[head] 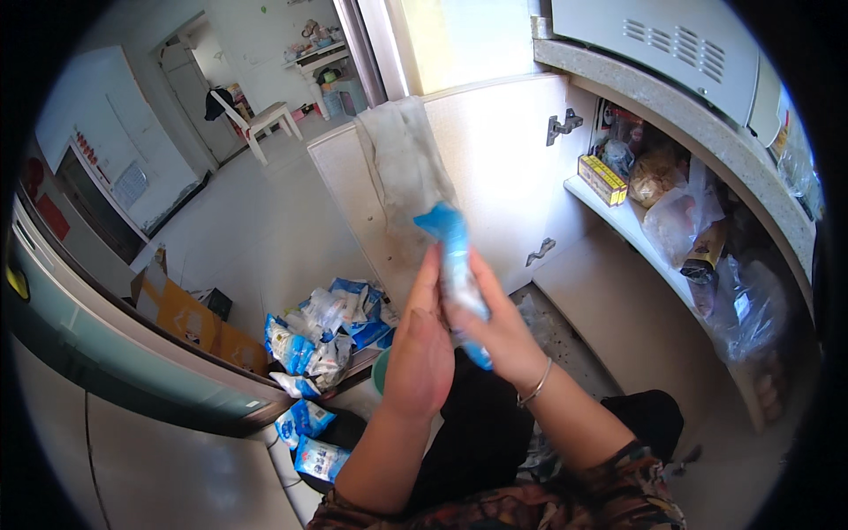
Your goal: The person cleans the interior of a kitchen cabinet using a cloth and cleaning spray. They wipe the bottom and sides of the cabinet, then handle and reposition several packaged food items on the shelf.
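Note:
Between my two hands is a blue and white plastic packet (457, 262), blurred and held edge-on. My right hand (502, 331) grips it along its right side, thumb across the front. Flat against the packet's left side lies my left hand (419, 358), its fingertips partly hidden. A heap of similar blue and white plastic packets (291, 344) lies on the floor to the left, mixed with clear plastic. Two more packets, one at the front (320, 457), rest on something dark by my left forearm.
An open cabinet door (507, 172) with a grey cloth (404, 146) draped over it stands ahead. Bags and yellow boxes (601, 180) fill the cabinet shelf (616, 225) at right. A cardboard box (179, 315) and a partly hidden green container (380, 371) are on the left.

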The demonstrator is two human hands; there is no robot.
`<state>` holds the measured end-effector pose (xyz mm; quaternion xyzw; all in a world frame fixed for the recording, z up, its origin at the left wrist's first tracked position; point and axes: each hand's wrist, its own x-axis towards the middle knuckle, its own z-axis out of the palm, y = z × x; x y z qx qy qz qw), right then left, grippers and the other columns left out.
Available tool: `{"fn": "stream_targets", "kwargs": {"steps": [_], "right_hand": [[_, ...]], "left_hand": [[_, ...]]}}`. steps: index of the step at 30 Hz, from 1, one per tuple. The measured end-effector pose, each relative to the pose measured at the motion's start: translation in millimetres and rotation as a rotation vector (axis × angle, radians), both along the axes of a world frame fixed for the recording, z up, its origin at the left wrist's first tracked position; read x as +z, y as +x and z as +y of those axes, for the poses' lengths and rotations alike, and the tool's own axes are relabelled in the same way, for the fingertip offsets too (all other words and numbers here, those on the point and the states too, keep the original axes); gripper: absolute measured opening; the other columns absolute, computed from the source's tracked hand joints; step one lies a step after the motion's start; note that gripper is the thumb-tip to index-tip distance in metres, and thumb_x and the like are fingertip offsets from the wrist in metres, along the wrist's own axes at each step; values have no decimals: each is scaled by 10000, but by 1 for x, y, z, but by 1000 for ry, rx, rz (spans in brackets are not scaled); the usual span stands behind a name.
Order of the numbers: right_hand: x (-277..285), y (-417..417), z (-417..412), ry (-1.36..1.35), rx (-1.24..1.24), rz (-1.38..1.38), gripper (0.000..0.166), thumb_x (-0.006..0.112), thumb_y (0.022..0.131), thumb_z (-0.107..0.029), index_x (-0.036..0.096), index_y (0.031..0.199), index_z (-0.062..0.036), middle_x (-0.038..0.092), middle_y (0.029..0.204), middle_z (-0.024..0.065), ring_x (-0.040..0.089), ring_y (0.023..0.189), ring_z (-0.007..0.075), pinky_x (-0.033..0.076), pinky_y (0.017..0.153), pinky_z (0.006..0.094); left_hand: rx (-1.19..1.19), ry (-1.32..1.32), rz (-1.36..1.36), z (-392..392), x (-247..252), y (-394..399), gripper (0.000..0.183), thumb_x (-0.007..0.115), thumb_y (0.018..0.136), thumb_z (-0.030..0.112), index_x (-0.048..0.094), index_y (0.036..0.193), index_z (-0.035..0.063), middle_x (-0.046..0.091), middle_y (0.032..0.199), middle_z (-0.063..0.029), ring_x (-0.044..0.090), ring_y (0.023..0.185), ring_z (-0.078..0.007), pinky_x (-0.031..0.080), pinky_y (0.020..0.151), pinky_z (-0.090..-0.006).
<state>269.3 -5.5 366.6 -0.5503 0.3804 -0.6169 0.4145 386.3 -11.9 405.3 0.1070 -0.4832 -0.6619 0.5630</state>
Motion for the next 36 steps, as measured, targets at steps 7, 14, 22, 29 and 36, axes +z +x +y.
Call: {"fn": "stream_targets", "kwargs": {"steps": [7, 14, 22, 29, 36], "right_hand": [[-12, -51, 15, 203, 490, -980, 754, 410, 910, -589, 272, 1441, -72, 406, 1380, 230, 465, 1204, 452, 454, 914, 587], [-17, -61, 36, 236, 528, -1085, 695, 394, 926, -566, 313, 1421, -86, 451, 1348, 214, 497, 1170, 445, 472, 894, 553], [-48, -97, 75, 442, 164, -968, 701, 385, 922, -589, 377, 1378, -57, 486, 1300, 232, 527, 1132, 429, 498, 857, 549], [-54, -101, 74, 403, 158, -918, 691, 394, 936, -552, 327, 1409, -52, 426, 1365, 243, 472, 1202, 435, 467, 895, 566], [-57, -115, 78, 413, 135, -897, 710, 407, 939, -532, 254, 1448, -61, 327, 1437, 260, 400, 1268, 449, 415, 952, 593]], "left_hand": [[511, 82, -296, -32, -34, 19, 369, 591, 870, 59, 527, 1230, 14, 517, 1270, -115, 482, 1171, -206, 367, 1001, -334], [705, 67, -521, -77, -68, 37, 321, 637, 844, 59, 562, 1153, 19, 584, 1097, -80, 533, 1045, -164, 421, 918, -290], [644, 265, -873, -59, -120, 131, 284, 618, 902, 260, 649, 765, 14, 647, 739, -48, 584, 730, -120, 444, 736, -259], [980, 351, -1550, 15, -271, 331, 245, 701, 729, 197, 665, 919, 47, 671, 804, -109, 649, 756, -248, 500, 685, -360], [546, 890, -1718, 107, -301, 317, 325, 670, 786, 377, 702, 766, 54, 682, 768, -150, 657, 745, -309, 505, 707, -394]]}}
